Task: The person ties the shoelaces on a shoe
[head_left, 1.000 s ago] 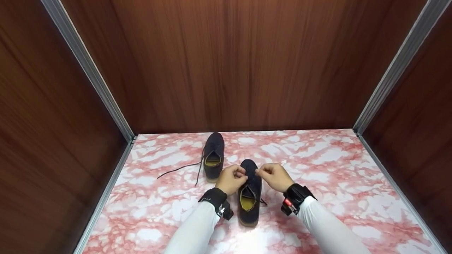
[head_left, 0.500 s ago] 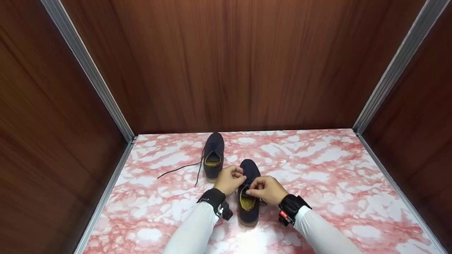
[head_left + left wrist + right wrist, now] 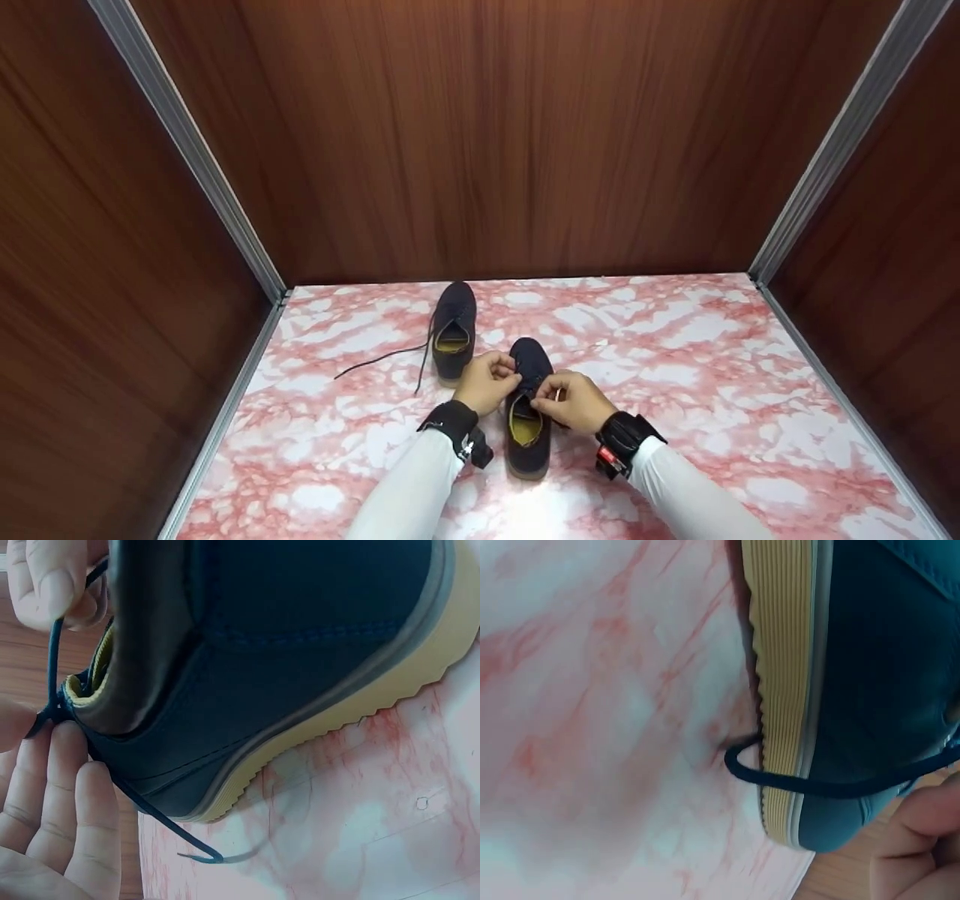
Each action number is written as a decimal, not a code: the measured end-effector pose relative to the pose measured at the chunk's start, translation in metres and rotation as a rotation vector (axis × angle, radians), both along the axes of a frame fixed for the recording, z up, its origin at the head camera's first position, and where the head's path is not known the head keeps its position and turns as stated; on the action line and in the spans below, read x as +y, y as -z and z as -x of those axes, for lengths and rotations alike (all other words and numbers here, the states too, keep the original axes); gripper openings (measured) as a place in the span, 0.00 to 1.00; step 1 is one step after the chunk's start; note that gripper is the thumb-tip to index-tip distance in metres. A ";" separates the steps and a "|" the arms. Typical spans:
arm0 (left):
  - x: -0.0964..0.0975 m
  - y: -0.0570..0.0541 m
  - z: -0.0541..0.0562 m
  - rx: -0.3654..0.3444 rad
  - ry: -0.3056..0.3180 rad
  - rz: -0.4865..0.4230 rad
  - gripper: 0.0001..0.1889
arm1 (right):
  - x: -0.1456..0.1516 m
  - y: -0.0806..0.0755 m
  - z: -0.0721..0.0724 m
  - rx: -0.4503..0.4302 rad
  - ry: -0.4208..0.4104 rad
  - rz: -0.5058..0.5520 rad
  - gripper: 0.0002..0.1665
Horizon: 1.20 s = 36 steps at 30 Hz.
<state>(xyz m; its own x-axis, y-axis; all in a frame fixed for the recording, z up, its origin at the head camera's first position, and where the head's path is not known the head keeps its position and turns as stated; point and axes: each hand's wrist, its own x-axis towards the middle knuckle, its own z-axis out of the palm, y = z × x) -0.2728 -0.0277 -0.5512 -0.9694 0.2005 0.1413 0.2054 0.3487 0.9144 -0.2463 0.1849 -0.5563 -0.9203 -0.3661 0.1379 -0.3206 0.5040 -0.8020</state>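
Both hands, left hand (image 3: 486, 383) and right hand (image 3: 574, 400), pinch the lace (image 3: 54, 671) over the near shoe (image 3: 528, 420) by the bench's (image 3: 712, 390) front edge, holding it taut for knotting.

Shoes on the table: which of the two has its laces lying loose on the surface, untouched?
The farther shoe, left of the one being worked on; its lace trails loose across the marbled table. The nearer shoe has its lace pinched by both hands.
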 end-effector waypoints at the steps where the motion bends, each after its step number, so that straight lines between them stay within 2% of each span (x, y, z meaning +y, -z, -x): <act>1: 0.000 0.000 0.000 -0.002 -0.001 -0.003 0.07 | 0.002 0.000 0.000 -0.002 -0.001 0.000 0.09; 8: -0.001 -0.004 -0.003 0.003 -0.004 0.009 0.07 | 0.014 0.000 0.000 -0.063 -0.001 0.022 0.09; 14: -0.001 -0.005 -0.003 0.015 -0.014 0.037 0.07 | 0.017 -0.002 0.000 -0.055 0.002 0.003 0.09; 20: 0.000 -0.004 -0.002 0.024 -0.008 0.026 0.07 | 0.016 -0.003 0.004 -0.079 0.021 0.014 0.07; 30: -0.001 -0.003 -0.003 0.015 0.002 -0.013 0.09 | 0.005 -0.004 0.010 -0.037 0.102 -0.020 0.09; 36: -0.001 -0.002 -0.003 0.012 0.011 -0.042 0.09 | -0.004 -0.003 0.014 0.005 0.112 -0.021 0.10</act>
